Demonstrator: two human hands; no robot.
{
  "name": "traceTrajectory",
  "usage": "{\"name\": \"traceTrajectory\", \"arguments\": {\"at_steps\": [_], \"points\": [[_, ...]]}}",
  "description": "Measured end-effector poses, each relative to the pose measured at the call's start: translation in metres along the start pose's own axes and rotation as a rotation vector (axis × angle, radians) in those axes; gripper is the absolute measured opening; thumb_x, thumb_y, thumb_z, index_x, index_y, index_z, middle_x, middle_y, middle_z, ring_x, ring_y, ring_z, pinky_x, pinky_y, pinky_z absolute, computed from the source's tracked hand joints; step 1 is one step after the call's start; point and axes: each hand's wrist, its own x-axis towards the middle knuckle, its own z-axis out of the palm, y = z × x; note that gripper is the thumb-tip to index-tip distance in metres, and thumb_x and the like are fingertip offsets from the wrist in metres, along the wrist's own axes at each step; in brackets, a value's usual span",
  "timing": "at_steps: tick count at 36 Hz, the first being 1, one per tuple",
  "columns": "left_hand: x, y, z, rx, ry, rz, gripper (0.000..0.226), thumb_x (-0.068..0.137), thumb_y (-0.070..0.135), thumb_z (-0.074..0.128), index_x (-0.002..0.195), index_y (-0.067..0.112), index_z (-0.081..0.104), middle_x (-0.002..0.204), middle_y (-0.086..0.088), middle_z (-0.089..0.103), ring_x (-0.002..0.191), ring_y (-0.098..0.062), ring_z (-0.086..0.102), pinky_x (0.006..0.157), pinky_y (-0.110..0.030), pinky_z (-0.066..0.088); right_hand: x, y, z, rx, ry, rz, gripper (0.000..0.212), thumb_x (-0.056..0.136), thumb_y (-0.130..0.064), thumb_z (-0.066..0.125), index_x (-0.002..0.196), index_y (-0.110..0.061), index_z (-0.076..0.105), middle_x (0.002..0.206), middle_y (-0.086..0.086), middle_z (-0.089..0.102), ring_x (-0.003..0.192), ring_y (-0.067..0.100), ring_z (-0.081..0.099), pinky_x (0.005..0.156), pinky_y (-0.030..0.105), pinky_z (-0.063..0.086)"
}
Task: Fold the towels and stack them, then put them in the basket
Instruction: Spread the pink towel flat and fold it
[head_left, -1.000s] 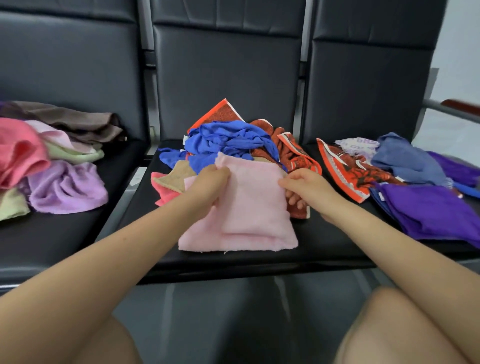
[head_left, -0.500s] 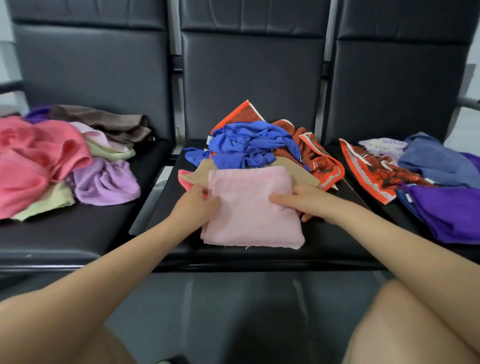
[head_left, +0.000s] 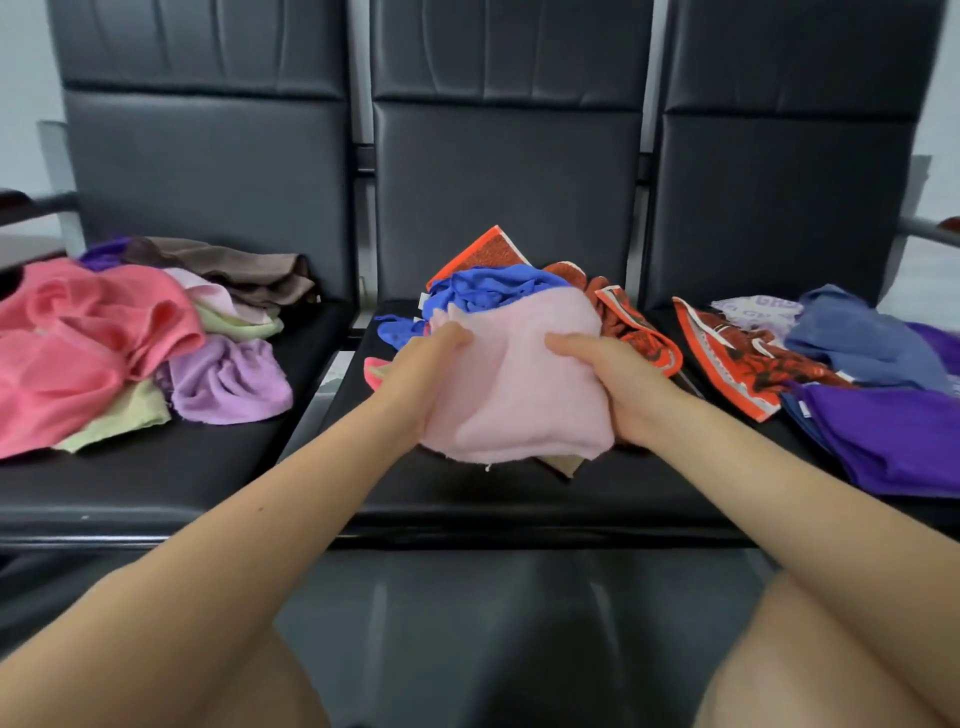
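Observation:
A folded pale pink towel (head_left: 519, 395) is lifted off the middle seat. My left hand (head_left: 423, 374) grips its left side and my right hand (head_left: 610, 379) grips its right side, thumbs on top. A tan cloth edge (head_left: 563, 464) shows under its lower right corner. Behind it lies a heap with a blue towel (head_left: 488, 288) and orange-red patterned towels (head_left: 631, 322). No basket is in view.
The left seat holds a loose pile: coral (head_left: 78, 338), lilac (head_left: 228, 382), pale green and brown towels. The right seat carries an orange printed towel (head_left: 737, 358), a slate-blue one (head_left: 857, 338) and a purple one (head_left: 904, 436). Black chair backs rise behind. My knees are at the bottom.
The pink towel went from being folded on the seat to lying folded, and is now raised off it in both hands. The view has shifted left.

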Motion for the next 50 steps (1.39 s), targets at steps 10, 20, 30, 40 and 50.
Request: {"name": "traceTrajectory", "arguments": {"at_steps": [10, 20, 30, 40, 50], "points": [[-0.029, 0.003, 0.083, -0.14, -0.237, -0.012, 0.025, 0.093, 0.028, 0.061, 0.114, 0.015, 0.062, 0.115, -0.006, 0.067, 0.083, -0.013, 0.061, 0.078, -0.032, 0.051, -0.038, -0.021, -0.072, 0.263, 0.138, 0.005, 0.029, 0.091, -0.02, 0.062, 0.116, -0.006, 0.06, 0.092, 0.011, 0.072, 0.078, 0.022, 0.071, 0.062, 0.031, 0.055], [-0.012, -0.017, 0.192, 0.015, -0.312, -0.059, 0.058, 0.097, 0.039, 0.052, 0.149, 0.023, 0.03, 0.143, -0.006, 0.048, 0.124, -0.024, 0.049, 0.11, -0.037, 0.035, -0.051, -0.002, -0.192, -0.098, 0.341, -0.025, 0.019, 0.091, -0.007, 0.063, 0.109, -0.009, 0.062, 0.116, 0.013, 0.067, 0.086, 0.016, 0.065, 0.067, 0.024, 0.053], [-0.004, -0.009, 0.312, -0.072, -0.581, 0.084, 0.033, 0.1, 0.019, 0.046, 0.132, 0.014, 0.051, 0.122, -0.004, 0.063, 0.102, -0.019, 0.062, 0.083, -0.036, 0.055, -0.043, -0.039, -0.297, -0.601, 0.793, -0.205, 0.04, 0.095, -0.032, 0.057, 0.129, -0.011, 0.056, 0.122, 0.008, 0.06, 0.102, 0.021, 0.053, 0.083, 0.031, 0.039], [0.009, -0.051, 0.363, 0.324, -0.587, 0.059, 0.026, 0.091, 0.035, 0.063, 0.095, 0.012, 0.049, 0.071, -0.002, 0.054, 0.052, -0.012, 0.051, 0.047, -0.02, 0.044, -0.03, -0.004, -0.378, -1.061, 0.716, 0.254, 0.049, 0.088, -0.038, 0.063, 0.129, -0.012, 0.054, 0.126, 0.01, 0.058, 0.11, 0.028, 0.055, 0.082, 0.031, 0.042], [0.088, -0.04, 0.334, 0.463, -0.286, 0.375, 0.024, 0.092, 0.036, 0.058, 0.078, 0.016, 0.055, 0.078, 0.002, 0.061, 0.083, -0.021, 0.059, 0.078, -0.033, 0.044, 0.085, -0.04, -0.374, -1.027, 0.887, 0.057, 0.023, 0.094, -0.024, 0.051, 0.079, -0.008, 0.058, 0.089, 0.019, 0.057, 0.085, 0.033, 0.051, 0.067, 0.033, 0.035]]}}
